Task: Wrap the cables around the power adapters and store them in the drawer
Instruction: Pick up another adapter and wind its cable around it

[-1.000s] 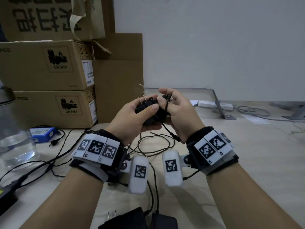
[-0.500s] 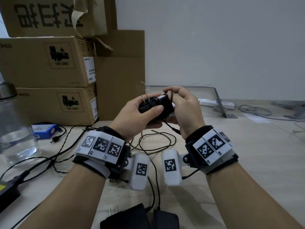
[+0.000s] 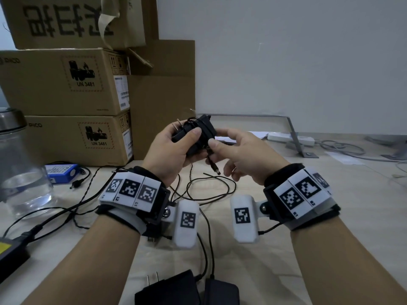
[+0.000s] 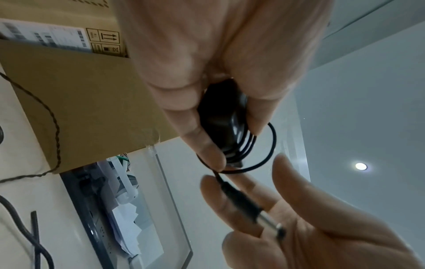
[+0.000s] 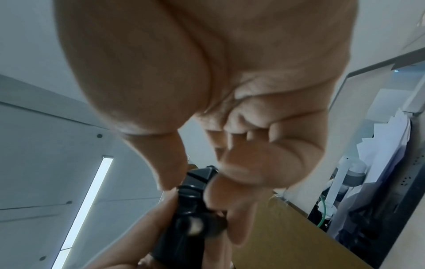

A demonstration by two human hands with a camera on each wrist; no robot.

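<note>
A black power adapter [image 3: 193,137] with its cable wound round it is held above the table, prongs pointing up and left. My left hand [image 3: 174,150] grips it, thumb across the top and fingers underneath [image 4: 207,112]. My right hand [image 3: 233,153] meets it from the right, thumb and forefinger pinching the adapter's end [image 5: 200,178] over the wound turns. A short tail of cable hangs below, ending in a barrel plug [image 3: 214,169] that lies across my right fingers [image 4: 250,205]. One loose loop [image 4: 272,143] stands off the windings.
Two more black adapters [image 3: 171,289] [image 3: 220,292] lie at the near edge, their cables [image 3: 209,190] looping over the table. On the left stand a glass jar [image 3: 19,168], a blue battery pack [image 3: 61,170] and stacked cardboard boxes [image 3: 66,84]. A white power strip [image 3: 290,137] lies at back right.
My right hand came off the top of the adapter and now pinches its right end. The hanging cable tail is shorter, with the plug just below my hands.
</note>
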